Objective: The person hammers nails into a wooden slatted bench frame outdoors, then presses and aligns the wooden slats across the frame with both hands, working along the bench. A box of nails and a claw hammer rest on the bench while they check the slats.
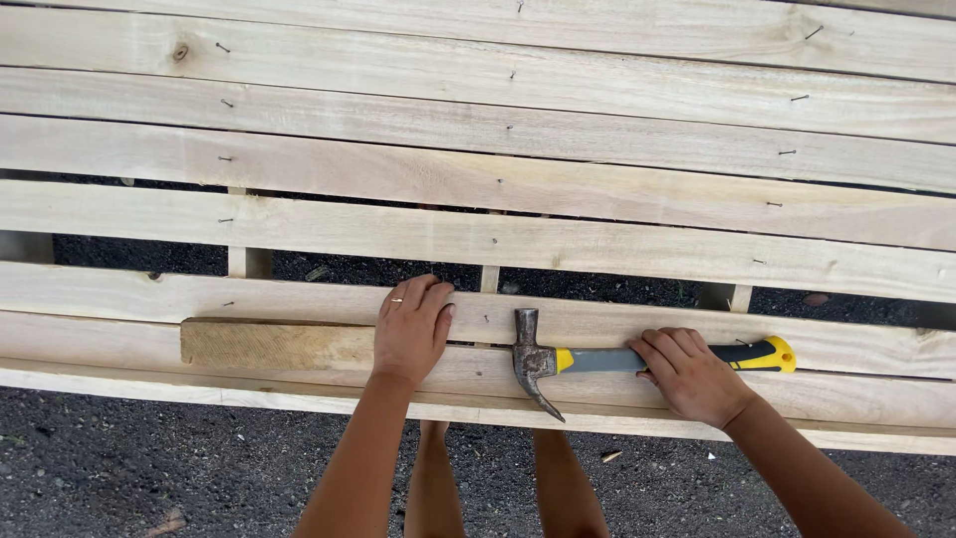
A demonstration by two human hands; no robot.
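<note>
Wooden block (pixel 274 345) lies on the near slats, its right end under the flat, open left hand (pixel 411 329) — a positioning step, seemingly. Just right, the claw hammer (pixel 637 359) rests flat, right hand (pixel 692 377) clasping its handle — lifting it looks next.

No packages, labels, signs or screens show anywhere in this view; as far as the picture lets one tell, no surface carries a sticker.
</note>
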